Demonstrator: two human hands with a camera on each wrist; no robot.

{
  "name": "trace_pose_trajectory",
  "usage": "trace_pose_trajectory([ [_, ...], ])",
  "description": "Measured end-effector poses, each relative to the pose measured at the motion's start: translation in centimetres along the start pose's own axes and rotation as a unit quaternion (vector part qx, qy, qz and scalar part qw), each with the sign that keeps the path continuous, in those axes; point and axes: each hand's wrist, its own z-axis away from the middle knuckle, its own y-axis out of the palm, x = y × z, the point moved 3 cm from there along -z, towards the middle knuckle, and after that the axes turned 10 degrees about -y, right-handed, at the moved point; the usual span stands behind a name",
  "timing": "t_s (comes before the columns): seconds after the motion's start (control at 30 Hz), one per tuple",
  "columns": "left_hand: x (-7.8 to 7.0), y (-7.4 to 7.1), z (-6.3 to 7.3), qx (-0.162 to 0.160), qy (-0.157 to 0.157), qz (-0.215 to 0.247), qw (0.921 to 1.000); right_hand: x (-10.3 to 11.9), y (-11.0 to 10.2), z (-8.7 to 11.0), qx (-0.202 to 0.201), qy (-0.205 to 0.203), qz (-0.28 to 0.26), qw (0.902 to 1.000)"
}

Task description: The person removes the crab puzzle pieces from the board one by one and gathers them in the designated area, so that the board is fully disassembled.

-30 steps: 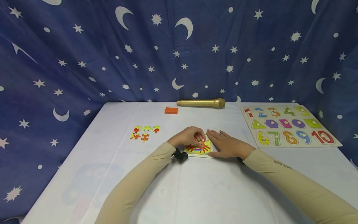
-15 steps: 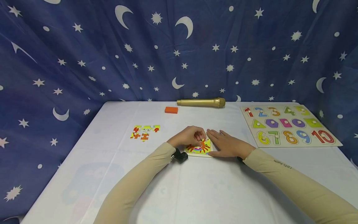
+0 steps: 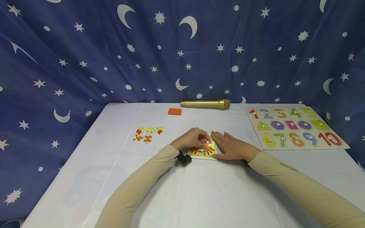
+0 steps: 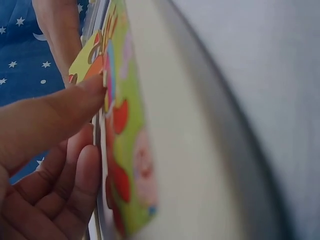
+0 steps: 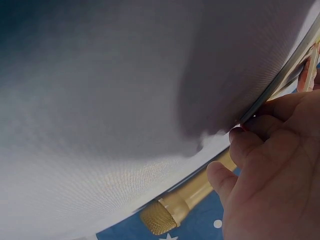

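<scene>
A small crab jigsaw puzzle in a pale wooden tray (image 3: 203, 158) lies mid-table, its lower part filled with yellow, red and orange pieces. My left hand (image 3: 194, 138) reaches over the tray from the left. Between thumb and fingertip it pinches a yellow and orange puzzle piece (image 4: 84, 64), which stands tilted against the picture in the left wrist view. The right hand (image 3: 234, 147) rests along the tray's right side with fingers extended. Its fingertips are at the tray's edge in the right wrist view. The left hand hides the tray's upper left part.
Several loose puzzle pieces (image 3: 149, 130) lie left of the tray. An orange block (image 3: 175, 111) and a gold microphone (image 3: 204, 104) are at the back. On the right is a number-and-shape peg board (image 3: 296, 129). A starry blue curtain (image 3: 159, 47) hangs behind the table.
Both hands stay in nearly the same places. The puzzle piece at the left fingertips has shifted slightly over the tray.
</scene>
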Motion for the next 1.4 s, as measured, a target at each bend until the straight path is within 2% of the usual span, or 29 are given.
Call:
trace_pose_trajectory([
  [0.23,-0.2,0.1,-0.1,-0.001,0.004,-0.012,0.9999,0.1,-0.1,0.1,0.001,0.003,0.000,1.0000],
  [0.53,-0.2,0.0,0.0,-0.003,0.000,-0.006,1.0000,0.2,-0.1,0.1,-0.002,-0.001,0.000,1.0000],
  [0.83,0.3,-1.0,0.6,-0.024,-0.004,-0.001,0.9997,0.1,0.0,0.1,-0.004,-0.003,0.009,0.9999],
  [1.07,1.6,-2.8,2.3,-0.040,-0.020,0.009,0.9990,0.1,0.1,0.0,0.005,0.005,0.011,0.9999],
  [1.4,5.6,-6.8,6.3,-0.087,-0.036,0.012,0.9955,0.1,0.1,0.0,0.003,0.006,0.012,0.9999],
])
